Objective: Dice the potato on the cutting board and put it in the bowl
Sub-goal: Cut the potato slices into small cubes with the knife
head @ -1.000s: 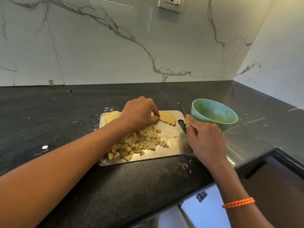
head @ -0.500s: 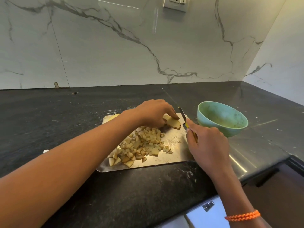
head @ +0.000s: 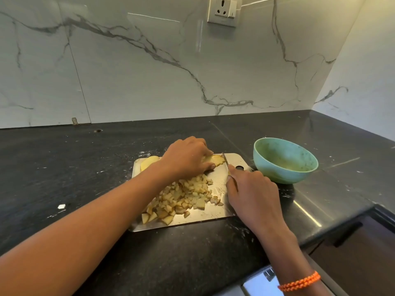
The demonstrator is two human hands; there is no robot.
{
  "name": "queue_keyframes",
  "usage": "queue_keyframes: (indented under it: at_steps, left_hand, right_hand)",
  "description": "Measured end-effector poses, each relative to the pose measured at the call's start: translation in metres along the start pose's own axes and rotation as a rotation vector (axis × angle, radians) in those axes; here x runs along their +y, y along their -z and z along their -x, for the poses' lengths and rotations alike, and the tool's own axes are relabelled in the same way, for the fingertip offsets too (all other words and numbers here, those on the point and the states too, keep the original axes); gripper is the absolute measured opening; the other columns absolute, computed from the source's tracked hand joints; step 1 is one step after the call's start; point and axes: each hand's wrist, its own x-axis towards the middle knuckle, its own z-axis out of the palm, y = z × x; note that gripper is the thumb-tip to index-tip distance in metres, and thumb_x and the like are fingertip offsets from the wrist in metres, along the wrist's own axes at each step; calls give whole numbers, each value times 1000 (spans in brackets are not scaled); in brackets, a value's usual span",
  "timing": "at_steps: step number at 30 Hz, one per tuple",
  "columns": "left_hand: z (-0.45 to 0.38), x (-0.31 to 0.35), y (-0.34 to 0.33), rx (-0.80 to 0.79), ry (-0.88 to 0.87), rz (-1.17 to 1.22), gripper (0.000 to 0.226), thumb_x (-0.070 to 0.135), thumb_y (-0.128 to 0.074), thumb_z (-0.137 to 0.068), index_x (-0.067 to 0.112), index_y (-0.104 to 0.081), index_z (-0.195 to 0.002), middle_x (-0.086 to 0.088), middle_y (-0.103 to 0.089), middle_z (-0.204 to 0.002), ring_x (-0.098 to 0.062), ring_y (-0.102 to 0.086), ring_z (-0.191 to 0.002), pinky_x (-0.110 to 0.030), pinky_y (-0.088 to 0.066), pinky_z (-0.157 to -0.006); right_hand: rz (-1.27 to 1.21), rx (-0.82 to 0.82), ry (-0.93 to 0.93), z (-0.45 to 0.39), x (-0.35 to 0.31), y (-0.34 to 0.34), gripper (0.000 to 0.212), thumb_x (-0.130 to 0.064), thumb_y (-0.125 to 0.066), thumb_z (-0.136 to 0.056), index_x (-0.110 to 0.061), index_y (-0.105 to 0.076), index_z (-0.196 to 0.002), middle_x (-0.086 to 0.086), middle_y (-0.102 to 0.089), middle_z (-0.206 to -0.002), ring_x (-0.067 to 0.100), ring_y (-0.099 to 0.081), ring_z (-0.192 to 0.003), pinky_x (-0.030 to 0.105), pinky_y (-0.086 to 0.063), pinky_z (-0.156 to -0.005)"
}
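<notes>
- The left hand (head: 188, 155) is pinning a potato slice (head: 215, 160) with curled fingers; the knife (head: 225, 162), gripped by the right hand (head: 254, 193), is cutting just beside those fingertips, risking a nick.
- Diced potato (head: 183, 199) is lying between both hands on the cutting board (head: 215, 213); a sweep could scatter it short of the bowl (head: 284, 160), which sits beyond the right hand.

A home kitchen: dark stone countertop (head: 64, 167), marble backsplash (head: 128, 71), wall socket (head: 222, 10).

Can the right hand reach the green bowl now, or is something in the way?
Probably yes. The green bowl stands just beside the right hand, with bare counter between them. But that hand grips the knife, so it should put the knife down first.
</notes>
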Motion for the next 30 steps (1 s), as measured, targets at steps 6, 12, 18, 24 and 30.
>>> queue_keyframes:
  at_steps: [6, 12, 18, 24, 30]
  left_hand:
    - [3, -14, 9, 11, -25, 88, 23, 47, -73, -95, 39, -79, -116, 21, -65, -119, -5, -56, -109, -35, -55, -82]
    - [4, -2, 7, 73, -98, -3, 18, 44, -72, -96, 34, -83, -107, 19, -69, -114, -6, -58, -105, -36, -59, -82]
    - [2, 5, 2, 127, -113, -36, 17, 40, -70, -95, 31, -83, -101, 17, -70, -106, -7, -59, -100, -36, -60, -76]
    - [0, 9, 1, 98, -118, 1, 20, 43, -70, -96, 31, -83, -105, 18, -68, -111, -6, -58, -102, -35, -59, -78]
    - [0, 16, 1, 67, -146, -63, 33, 50, -63, -98, 24, -81, -106, 14, -67, -110, -10, -57, -98, -34, -58, -74]
  right_hand:
    - [-32, -19, -43, 2, -1, 5, 44, -36, -40, -108, -33, -50, -150, -4, -74, -106, 15, -63, -85, 29, -38, -64]
    - [-110, -49, -45, 1, 4, 5, 42, -35, -45, -107, -32, -53, -148, -6, -73, -98, 14, -62, -82, 32, -48, -68]
    - [-141, -55, -44, 2, 5, 5, 43, -35, -45, -107, -33, -51, -149, -8, -73, -94, 8, -49, -73, 28, -37, -63]
    - [-124, -65, -33, 2, 2, 7, 44, -35, -44, -107, -33, -49, -150, -8, -73, -98, 8, -47, -72, 22, -29, -56]
    - [-100, -65, -26, 3, 1, 5, 42, -33, -45, -106, -33, -55, -147, -6, -73, -93, 16, -57, -76, 33, -39, -58]
